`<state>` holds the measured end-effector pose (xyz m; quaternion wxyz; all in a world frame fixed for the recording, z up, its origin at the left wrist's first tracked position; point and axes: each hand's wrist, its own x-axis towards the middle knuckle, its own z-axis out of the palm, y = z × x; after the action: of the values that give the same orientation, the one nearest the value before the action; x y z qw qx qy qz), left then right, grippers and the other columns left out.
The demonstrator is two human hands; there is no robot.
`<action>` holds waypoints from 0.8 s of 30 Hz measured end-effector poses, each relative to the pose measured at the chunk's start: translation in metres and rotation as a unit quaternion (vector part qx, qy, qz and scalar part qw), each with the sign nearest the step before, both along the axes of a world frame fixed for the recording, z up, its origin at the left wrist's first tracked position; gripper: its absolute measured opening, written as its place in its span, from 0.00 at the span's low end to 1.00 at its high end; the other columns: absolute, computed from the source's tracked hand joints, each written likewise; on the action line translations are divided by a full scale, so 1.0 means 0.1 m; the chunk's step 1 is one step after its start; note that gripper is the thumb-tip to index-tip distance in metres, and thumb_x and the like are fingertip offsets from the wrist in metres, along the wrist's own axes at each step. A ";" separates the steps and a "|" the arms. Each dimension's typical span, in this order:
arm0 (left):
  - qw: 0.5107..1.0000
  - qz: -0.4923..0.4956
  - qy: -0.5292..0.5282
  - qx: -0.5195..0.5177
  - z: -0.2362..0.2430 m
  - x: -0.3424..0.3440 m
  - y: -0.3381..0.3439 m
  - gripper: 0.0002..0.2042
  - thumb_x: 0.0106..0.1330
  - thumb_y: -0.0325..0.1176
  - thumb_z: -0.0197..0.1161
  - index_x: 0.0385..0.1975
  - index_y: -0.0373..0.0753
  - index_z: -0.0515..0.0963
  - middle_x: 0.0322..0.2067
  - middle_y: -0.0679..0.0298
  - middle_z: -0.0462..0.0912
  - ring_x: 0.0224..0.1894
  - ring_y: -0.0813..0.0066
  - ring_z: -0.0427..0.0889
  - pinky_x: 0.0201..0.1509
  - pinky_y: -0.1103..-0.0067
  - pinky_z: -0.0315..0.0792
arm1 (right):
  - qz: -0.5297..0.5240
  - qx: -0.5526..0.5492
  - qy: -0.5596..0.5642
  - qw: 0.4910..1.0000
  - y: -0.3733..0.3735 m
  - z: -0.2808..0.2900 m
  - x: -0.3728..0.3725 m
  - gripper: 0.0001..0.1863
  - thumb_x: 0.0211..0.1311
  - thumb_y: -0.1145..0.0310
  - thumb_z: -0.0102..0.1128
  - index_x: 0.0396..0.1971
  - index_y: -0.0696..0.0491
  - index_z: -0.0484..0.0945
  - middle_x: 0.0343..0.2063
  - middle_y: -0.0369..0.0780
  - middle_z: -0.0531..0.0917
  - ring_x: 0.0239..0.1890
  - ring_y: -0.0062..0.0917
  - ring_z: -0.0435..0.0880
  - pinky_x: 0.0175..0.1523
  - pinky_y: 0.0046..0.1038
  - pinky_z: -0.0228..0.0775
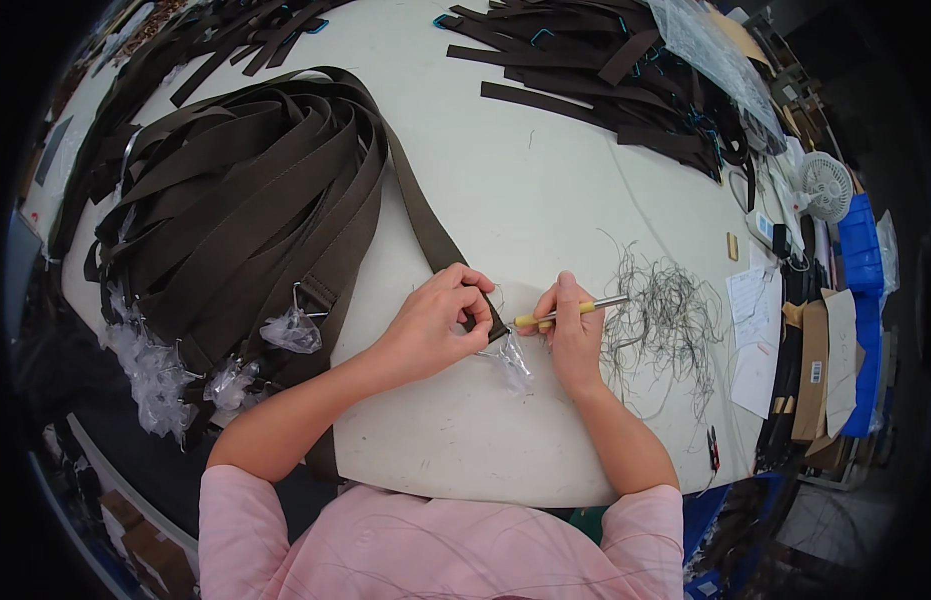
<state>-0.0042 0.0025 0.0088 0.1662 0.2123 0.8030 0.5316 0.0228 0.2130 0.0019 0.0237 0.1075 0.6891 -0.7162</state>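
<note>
My left hand (447, 315) is closed around the end of a dark brown webbing strap (422, 212), just above the table. A metal hook wrapped in clear plastic (514, 366) hangs at that strap end. In my right hand (575, 335) is a slim yellow tool (547, 318) with a silver end pointing right; its yellow end is close to the strap end. Whether they touch, I cannot tell. From my left hand the strap runs up and back to a large heap of looped straps (255, 180) on the left, with more plastic-wrapped metal hardware (292, 330) at its near side.
A tangle of loose threads (660, 320) lies right of my right hand. Small dark snips (713, 450) rest near the table's right edge. Further back is a pile of short straps with blue clips (605, 75). Papers (753, 310), a white fan (825, 187) and blue bins (861, 245) line the right.
</note>
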 end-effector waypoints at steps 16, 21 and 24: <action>1.000 -0.005 -0.015 0.006 0.00 -0.01 0.00 0.04 0.61 0.28 0.66 0.30 0.36 0.78 0.52 0.62 0.77 0.43 0.74 0.80 0.46 0.75 0.75 | 0.011 0.024 0.005 1.000 -0.01 0.02 0.00 0.29 0.82 0.52 0.42 0.23 0.58 0.73 0.19 0.36 0.76 0.21 0.19 0.81 0.27 0.20 0.76; 0.998 -0.012 -0.057 0.025 0.06 -0.05 -0.06 0.04 0.63 0.27 0.65 0.30 0.35 0.77 0.55 0.59 0.77 0.45 0.73 0.82 0.49 0.74 0.76 | -0.024 -0.029 0.035 0.999 0.13 -0.04 -0.05 0.30 0.82 0.52 0.40 0.20 0.55 0.71 0.18 0.35 0.75 0.19 0.17 0.80 0.24 0.18 0.70; 0.994 -0.010 -0.087 0.061 0.06 -0.07 -0.12 0.05 0.66 0.26 0.63 0.30 0.33 0.77 0.57 0.56 0.77 0.46 0.74 0.83 0.54 0.74 0.78 | -0.089 -0.172 0.123 0.973 0.17 0.03 -0.12 0.29 0.82 0.51 0.39 0.20 0.53 0.71 0.16 0.34 0.73 0.18 0.16 0.78 0.21 0.17 0.63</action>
<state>-0.0115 -0.0093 0.0146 0.2273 0.1833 0.7493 0.5944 0.0103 0.2298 0.0051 -0.1065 0.0740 0.5414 -0.8307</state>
